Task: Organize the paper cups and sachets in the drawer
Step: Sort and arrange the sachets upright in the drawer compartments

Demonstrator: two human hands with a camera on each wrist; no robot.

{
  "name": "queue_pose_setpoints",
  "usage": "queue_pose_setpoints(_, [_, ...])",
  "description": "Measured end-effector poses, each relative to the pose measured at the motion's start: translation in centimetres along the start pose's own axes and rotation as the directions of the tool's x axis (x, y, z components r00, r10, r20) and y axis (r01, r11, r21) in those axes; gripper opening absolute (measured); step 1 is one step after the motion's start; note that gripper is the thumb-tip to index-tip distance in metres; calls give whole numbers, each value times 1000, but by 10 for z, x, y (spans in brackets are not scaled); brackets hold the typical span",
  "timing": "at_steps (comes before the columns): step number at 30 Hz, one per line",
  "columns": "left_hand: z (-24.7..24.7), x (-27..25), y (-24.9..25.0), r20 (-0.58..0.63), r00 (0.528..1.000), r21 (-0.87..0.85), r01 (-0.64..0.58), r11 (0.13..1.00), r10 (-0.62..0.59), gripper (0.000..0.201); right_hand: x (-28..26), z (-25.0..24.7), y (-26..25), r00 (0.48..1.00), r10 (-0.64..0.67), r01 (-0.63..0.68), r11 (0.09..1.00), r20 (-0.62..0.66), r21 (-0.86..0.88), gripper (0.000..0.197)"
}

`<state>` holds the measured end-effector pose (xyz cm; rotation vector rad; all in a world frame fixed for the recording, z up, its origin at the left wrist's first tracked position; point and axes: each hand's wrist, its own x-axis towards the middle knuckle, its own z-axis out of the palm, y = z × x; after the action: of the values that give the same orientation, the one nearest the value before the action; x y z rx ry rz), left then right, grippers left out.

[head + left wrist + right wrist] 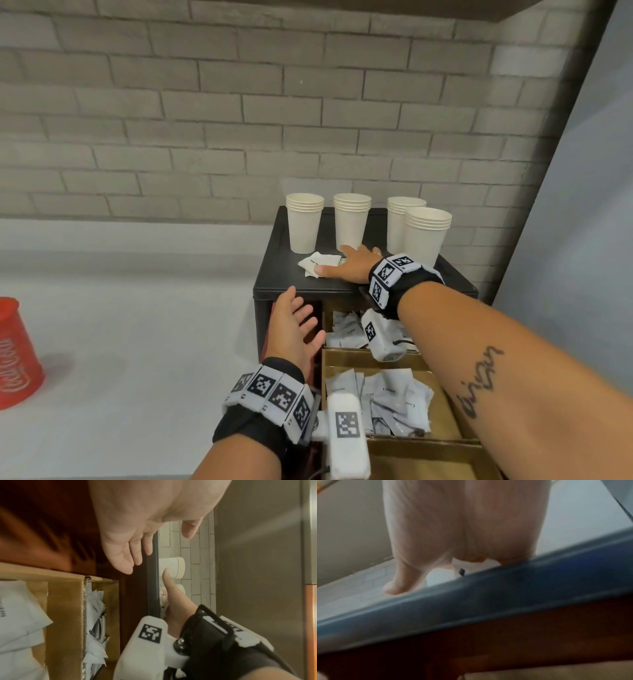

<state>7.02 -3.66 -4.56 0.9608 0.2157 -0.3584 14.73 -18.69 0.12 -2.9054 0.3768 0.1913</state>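
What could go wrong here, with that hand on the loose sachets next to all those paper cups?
1. The right hand lies on the sachets right below the cup stacks; lifting carelessly could knock a stack over.
2. The sachets sit near the front edge of the black box; sliding them could drop some outside the open drawer.
3. The left hand hovers open by the box edge and may miss any that fall.

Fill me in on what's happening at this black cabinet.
A person is sorting supplies. Their right hand rests flat on a few white paper sachets lying on top of the black cabinet, beside four stacks of white paper cups. Their left hand hovers open and empty at the cabinet's front edge. Below, the open cardboard-lined drawer already holds many white sachets in two compartments.
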Motion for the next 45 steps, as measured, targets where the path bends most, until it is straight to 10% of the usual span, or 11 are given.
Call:
queue_pose_setpoints(25, [2,-1,-2,107,991,76,71,995,-79,43,-59,-26,18,954,-299,296,941,7,-163,46])
queue_pose_setpoints(32, [0,1,-3,171,981,36,92,995,-96,48,-68,-23,24,932,-154,271,897,-327,350,32])
queue_pose_setpoints(35, [3,2,-5,233,968,3,100,995,-98,51,-81,-13,8,959,-114,263,698,-260,666,21])
queue_pose_setpoints(45, [4,0,-4,239,971,-299,58,953,16,27,-88,14,-27,945,-327,273,816,16,509,50])
